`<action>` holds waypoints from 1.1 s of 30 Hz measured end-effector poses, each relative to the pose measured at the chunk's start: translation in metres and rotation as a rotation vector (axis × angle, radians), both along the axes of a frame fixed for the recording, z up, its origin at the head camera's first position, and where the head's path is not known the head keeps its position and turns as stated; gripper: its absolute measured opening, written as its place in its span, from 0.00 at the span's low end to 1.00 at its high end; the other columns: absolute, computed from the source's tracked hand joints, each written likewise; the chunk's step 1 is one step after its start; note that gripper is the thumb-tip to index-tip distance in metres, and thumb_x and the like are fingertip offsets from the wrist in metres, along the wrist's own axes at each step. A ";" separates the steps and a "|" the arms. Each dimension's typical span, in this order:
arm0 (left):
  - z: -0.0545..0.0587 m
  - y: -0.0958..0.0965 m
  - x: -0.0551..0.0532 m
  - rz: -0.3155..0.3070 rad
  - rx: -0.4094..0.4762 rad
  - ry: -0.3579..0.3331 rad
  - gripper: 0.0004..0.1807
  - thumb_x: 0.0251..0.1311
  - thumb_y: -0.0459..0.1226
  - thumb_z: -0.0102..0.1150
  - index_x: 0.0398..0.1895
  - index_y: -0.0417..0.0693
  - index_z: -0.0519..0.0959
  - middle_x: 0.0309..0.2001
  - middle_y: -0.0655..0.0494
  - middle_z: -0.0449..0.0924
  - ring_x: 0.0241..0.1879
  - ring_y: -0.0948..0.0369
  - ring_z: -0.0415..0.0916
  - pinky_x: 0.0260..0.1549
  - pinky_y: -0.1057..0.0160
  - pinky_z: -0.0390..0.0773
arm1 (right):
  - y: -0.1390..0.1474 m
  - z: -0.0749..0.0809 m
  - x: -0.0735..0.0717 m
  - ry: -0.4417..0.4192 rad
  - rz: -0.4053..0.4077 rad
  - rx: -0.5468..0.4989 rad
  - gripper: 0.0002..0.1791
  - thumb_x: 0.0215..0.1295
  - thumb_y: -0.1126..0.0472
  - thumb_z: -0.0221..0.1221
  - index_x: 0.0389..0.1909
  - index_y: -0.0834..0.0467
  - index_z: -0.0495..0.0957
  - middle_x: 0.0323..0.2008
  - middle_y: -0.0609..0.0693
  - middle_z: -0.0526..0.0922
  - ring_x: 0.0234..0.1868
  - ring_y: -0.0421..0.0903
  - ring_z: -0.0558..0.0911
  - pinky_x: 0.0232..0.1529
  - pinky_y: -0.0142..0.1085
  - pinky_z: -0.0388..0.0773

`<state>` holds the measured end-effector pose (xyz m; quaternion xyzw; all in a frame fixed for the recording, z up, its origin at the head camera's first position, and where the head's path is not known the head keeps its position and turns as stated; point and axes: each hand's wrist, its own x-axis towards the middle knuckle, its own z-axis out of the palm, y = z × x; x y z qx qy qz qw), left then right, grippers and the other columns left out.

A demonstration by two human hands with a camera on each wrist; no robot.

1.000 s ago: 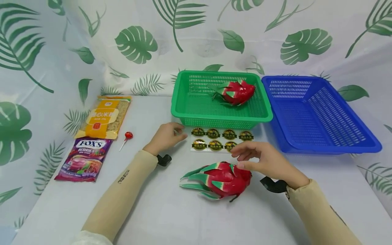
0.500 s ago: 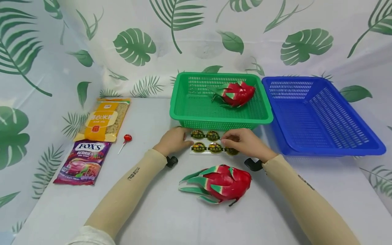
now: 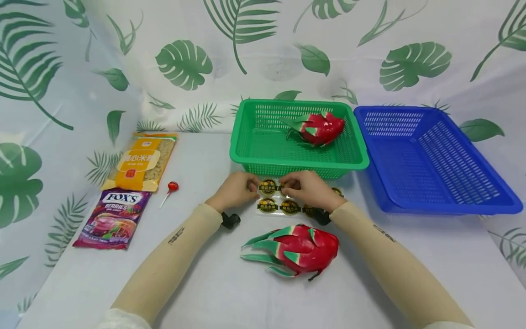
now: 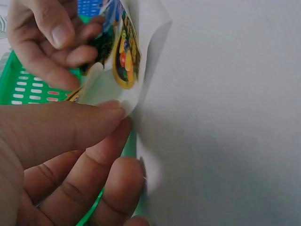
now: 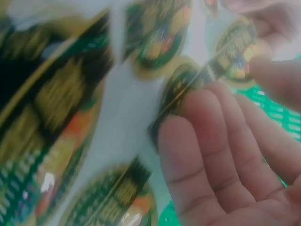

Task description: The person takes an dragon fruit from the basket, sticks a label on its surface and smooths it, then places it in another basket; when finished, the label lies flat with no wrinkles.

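Observation:
A clear sheet of round gold-and-black stickers [image 3: 268, 206] lies in front of the green basket [image 3: 300, 165]. My left hand [image 3: 236, 189] pinches the sheet's left edge between thumb and index finger; the left wrist view shows that edge bent up, with a sticker [image 4: 124, 61] near the thumb. Above the sheet, my right hand [image 3: 310, 188] has its bent fingertips right at an upper-row sticker, hiding part of that row. In the right wrist view, the right fingers [image 5: 207, 141] overlap the stickers; whether they pinch one I cannot tell. A dragon fruit [image 3: 302, 251] lies nearer me.
Another dragon fruit [image 3: 322, 129] lies in the green basket. A blue basket [image 3: 448, 208] stands to its right. On the left are a yellow food bag [image 3: 137, 164], a purple FOX'S candy bag [image 3: 113, 219] and a red lollipop [image 3: 173, 186].
My right hand has moved from above the near dragon fruit, forward and left to the sticker sheet. My left hand has shifted slightly right, onto the sheet's left edge.

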<state>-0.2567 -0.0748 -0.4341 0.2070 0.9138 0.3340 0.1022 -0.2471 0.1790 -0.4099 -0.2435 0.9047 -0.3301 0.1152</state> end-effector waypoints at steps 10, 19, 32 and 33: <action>0.008 0.005 0.010 -0.032 0.058 0.000 0.12 0.60 0.29 0.68 0.48 0.41 0.86 0.37 0.50 0.90 0.35 0.62 0.84 0.31 0.70 0.80 | -0.012 -0.004 0.000 0.017 -0.061 -0.053 0.14 0.73 0.62 0.63 0.56 0.56 0.85 0.41 0.51 0.90 0.36 0.41 0.85 0.41 0.39 0.83; 0.012 0.005 0.014 -0.042 0.073 0.022 0.11 0.59 0.29 0.68 0.46 0.41 0.86 0.35 0.51 0.90 0.30 0.65 0.81 0.26 0.70 0.77 | -0.015 -0.004 0.003 0.058 -0.102 -0.092 0.06 0.72 0.62 0.65 0.45 0.52 0.89 0.42 0.50 0.90 0.42 0.45 0.87 0.47 0.43 0.85; 0.010 0.004 0.016 -0.035 0.070 0.023 0.13 0.60 0.30 0.68 0.48 0.40 0.86 0.35 0.51 0.90 0.28 0.65 0.80 0.26 0.71 0.76 | -0.015 -0.002 0.008 0.066 -0.098 -0.101 0.06 0.72 0.61 0.65 0.43 0.53 0.89 0.41 0.51 0.90 0.40 0.45 0.86 0.45 0.43 0.84; 0.010 0.004 0.016 -0.033 0.068 0.022 0.13 0.60 0.30 0.68 0.48 0.40 0.86 0.35 0.51 0.89 0.29 0.65 0.80 0.26 0.71 0.76 | -0.015 -0.003 0.008 0.061 -0.099 -0.102 0.05 0.72 0.61 0.64 0.43 0.53 0.89 0.42 0.51 0.90 0.40 0.45 0.86 0.45 0.42 0.84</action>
